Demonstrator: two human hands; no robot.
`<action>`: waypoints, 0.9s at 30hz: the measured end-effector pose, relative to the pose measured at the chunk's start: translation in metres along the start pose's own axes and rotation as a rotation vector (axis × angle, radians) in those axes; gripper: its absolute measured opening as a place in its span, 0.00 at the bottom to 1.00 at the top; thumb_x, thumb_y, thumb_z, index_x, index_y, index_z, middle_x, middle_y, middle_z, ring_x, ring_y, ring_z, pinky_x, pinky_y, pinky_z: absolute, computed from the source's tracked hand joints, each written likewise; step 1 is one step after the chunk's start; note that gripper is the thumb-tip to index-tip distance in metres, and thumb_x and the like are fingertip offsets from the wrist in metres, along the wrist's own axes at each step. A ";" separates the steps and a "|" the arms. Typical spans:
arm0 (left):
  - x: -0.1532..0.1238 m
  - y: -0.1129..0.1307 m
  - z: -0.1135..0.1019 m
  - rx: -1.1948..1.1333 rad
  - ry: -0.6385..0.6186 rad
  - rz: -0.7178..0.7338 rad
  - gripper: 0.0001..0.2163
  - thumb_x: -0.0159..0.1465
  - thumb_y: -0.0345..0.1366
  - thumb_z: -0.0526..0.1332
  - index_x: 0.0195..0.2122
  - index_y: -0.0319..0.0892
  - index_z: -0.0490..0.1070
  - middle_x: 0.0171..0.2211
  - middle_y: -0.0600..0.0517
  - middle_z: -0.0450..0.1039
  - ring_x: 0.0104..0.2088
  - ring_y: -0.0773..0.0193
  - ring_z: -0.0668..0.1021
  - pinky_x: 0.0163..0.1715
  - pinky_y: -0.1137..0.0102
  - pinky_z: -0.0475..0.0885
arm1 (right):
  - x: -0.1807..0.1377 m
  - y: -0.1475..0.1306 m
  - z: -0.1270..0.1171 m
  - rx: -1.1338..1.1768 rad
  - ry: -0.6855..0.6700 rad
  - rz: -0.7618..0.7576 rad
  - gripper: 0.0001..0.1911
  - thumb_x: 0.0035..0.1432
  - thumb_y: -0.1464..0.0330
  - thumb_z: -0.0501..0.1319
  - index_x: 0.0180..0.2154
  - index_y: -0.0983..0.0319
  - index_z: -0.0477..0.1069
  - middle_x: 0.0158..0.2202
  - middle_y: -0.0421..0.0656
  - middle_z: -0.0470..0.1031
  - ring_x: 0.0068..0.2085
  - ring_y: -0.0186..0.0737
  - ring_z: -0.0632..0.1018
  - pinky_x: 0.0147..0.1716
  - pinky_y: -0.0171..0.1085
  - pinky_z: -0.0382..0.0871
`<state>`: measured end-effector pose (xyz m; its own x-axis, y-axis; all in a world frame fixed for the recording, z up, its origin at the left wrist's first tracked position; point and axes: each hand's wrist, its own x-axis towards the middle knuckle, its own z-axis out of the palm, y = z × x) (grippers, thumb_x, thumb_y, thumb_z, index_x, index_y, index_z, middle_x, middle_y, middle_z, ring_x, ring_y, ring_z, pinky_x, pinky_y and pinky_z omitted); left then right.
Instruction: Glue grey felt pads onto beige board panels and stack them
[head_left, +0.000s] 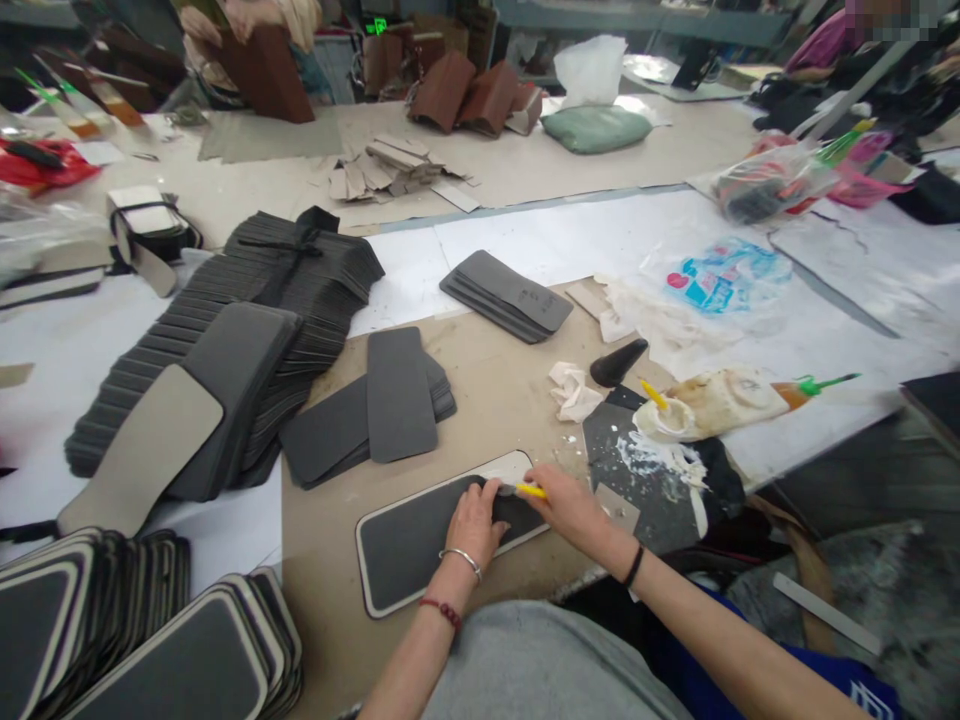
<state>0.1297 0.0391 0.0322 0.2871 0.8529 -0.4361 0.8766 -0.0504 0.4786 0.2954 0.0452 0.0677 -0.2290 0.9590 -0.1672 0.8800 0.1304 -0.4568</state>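
A dark grey rounded panel point(420, 535) lies on a larger pale piece point(363, 560), whose edge shows as a border around it. My left hand point(474, 525) rests on the panel, fingers stretched out and thumb apart. In my right hand point(574, 508), closed, is a small yellow-handled tool point(532, 491); its thin tip points left and reaches the fingertips of my left hand at the panel's upper right. I cannot make out the tip's exact shape. Loose dark grey panels point(401, 395) lie just beyond, overlapping each other.
Tall stacks of dark panels point(247, 270) and bordered panels point(187, 660) stand left. At right are a white-smeared dark sheet point(637, 460), a glue-crusted bottle point(735, 395), a black cone-shaped piece point(619, 362) and crumpled tissue point(574, 392). A co-worker's hands point(251, 15) hold a brown piece across the table.
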 end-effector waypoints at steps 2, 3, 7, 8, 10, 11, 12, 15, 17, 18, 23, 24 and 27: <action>-0.002 0.000 0.000 0.008 -0.001 0.008 0.23 0.52 0.31 0.62 0.50 0.45 0.61 0.41 0.49 0.64 0.41 0.61 0.68 0.45 0.69 0.63 | 0.005 0.009 -0.011 0.160 0.203 0.049 0.15 0.61 0.62 0.47 0.30 0.62 0.66 0.28 0.43 0.69 0.31 0.36 0.70 0.32 0.34 0.62; -0.002 0.000 0.000 0.011 0.003 0.011 0.22 0.53 0.32 0.62 0.49 0.45 0.62 0.40 0.49 0.64 0.41 0.61 0.68 0.44 0.69 0.63 | 0.009 0.012 -0.017 0.234 0.285 0.065 0.18 0.62 0.60 0.44 0.28 0.62 0.65 0.27 0.42 0.68 0.30 0.36 0.69 0.32 0.34 0.62; -0.004 0.000 -0.001 0.010 0.013 0.018 0.20 0.53 0.32 0.62 0.48 0.46 0.63 0.39 0.51 0.63 0.41 0.61 0.68 0.44 0.69 0.63 | 0.025 0.008 -0.026 0.465 0.410 0.051 0.23 0.62 0.56 0.41 0.27 0.62 0.65 0.26 0.41 0.68 0.30 0.35 0.69 0.32 0.35 0.62; -0.004 0.000 -0.001 0.007 0.013 0.019 0.20 0.53 0.32 0.62 0.48 0.47 0.62 0.39 0.51 0.63 0.41 0.62 0.68 0.44 0.69 0.63 | 0.028 0.004 -0.023 0.503 0.404 0.066 0.23 0.61 0.55 0.41 0.27 0.62 0.65 0.25 0.41 0.67 0.29 0.35 0.69 0.31 0.34 0.62; -0.003 0.000 -0.001 0.001 0.010 0.017 0.20 0.53 0.32 0.62 0.48 0.47 0.62 0.39 0.51 0.63 0.41 0.62 0.68 0.44 0.69 0.63 | 0.032 -0.004 -0.013 0.564 0.372 0.112 0.24 0.60 0.53 0.43 0.26 0.62 0.64 0.22 0.39 0.65 0.25 0.33 0.68 0.27 0.33 0.61; -0.003 0.000 -0.001 -0.002 0.010 0.016 0.20 0.53 0.31 0.62 0.48 0.46 0.62 0.39 0.51 0.63 0.41 0.62 0.68 0.44 0.69 0.63 | 0.032 -0.006 -0.008 0.580 0.349 0.124 0.24 0.59 0.52 0.44 0.25 0.61 0.63 0.21 0.38 0.64 0.24 0.33 0.67 0.26 0.33 0.61; -0.003 0.000 -0.001 -0.004 0.010 0.014 0.21 0.53 0.31 0.62 0.48 0.46 0.62 0.39 0.51 0.63 0.41 0.62 0.68 0.44 0.69 0.63 | 0.033 -0.008 -0.002 0.579 0.330 0.125 0.24 0.59 0.51 0.44 0.24 0.61 0.63 0.20 0.38 0.64 0.23 0.32 0.67 0.25 0.32 0.61; -0.004 0.001 -0.001 -0.009 0.020 0.009 0.21 0.53 0.31 0.62 0.48 0.45 0.62 0.40 0.50 0.63 0.41 0.61 0.68 0.45 0.69 0.63 | 0.028 -0.002 0.005 0.477 0.342 0.108 0.24 0.58 0.50 0.45 0.23 0.61 0.62 0.20 0.39 0.63 0.24 0.33 0.66 0.26 0.32 0.61; -0.004 0.001 -0.001 -0.006 0.024 0.008 0.21 0.53 0.31 0.61 0.49 0.46 0.62 0.39 0.50 0.63 0.40 0.62 0.68 0.45 0.69 0.63 | 0.022 0.006 0.002 0.402 0.395 0.121 0.24 0.58 0.50 0.45 0.23 0.61 0.62 0.23 0.40 0.64 0.25 0.33 0.66 0.27 0.33 0.61; -0.004 0.001 -0.001 -0.003 0.024 0.009 0.21 0.53 0.31 0.61 0.49 0.46 0.62 0.39 0.50 0.63 0.40 0.62 0.68 0.45 0.69 0.63 | 0.018 0.009 -0.001 0.382 0.423 0.132 0.23 0.58 0.51 0.45 0.23 0.61 0.62 0.23 0.40 0.65 0.25 0.33 0.66 0.27 0.33 0.61; -0.004 0.000 0.000 0.032 0.020 0.021 0.28 0.54 0.32 0.60 0.56 0.47 0.55 0.39 0.50 0.63 0.40 0.62 0.67 0.45 0.69 0.62 | 0.002 0.014 -0.019 0.366 0.500 0.142 0.20 0.60 0.54 0.46 0.24 0.61 0.62 0.24 0.39 0.63 0.26 0.33 0.67 0.28 0.32 0.60; -0.004 -0.001 0.001 0.042 0.020 0.022 0.30 0.55 0.32 0.60 0.58 0.48 0.52 0.40 0.50 0.63 0.40 0.62 0.67 0.45 0.69 0.63 | 0.001 0.014 -0.020 0.369 0.511 0.142 0.20 0.60 0.55 0.46 0.25 0.61 0.62 0.24 0.39 0.64 0.27 0.33 0.67 0.28 0.32 0.60; -0.004 -0.001 0.001 0.074 0.014 0.021 0.34 0.55 0.32 0.60 0.61 0.47 0.45 0.39 0.50 0.63 0.40 0.61 0.68 0.45 0.68 0.63 | -0.001 0.017 -0.023 0.383 0.527 0.154 0.19 0.60 0.55 0.47 0.26 0.61 0.64 0.26 0.40 0.64 0.28 0.34 0.68 0.28 0.33 0.61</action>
<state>0.1284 0.0355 0.0328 0.3006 0.8586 -0.4152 0.8968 -0.1064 0.4294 0.3203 0.0518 0.0803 0.2067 0.9669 0.1496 0.6540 -0.0228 -0.7561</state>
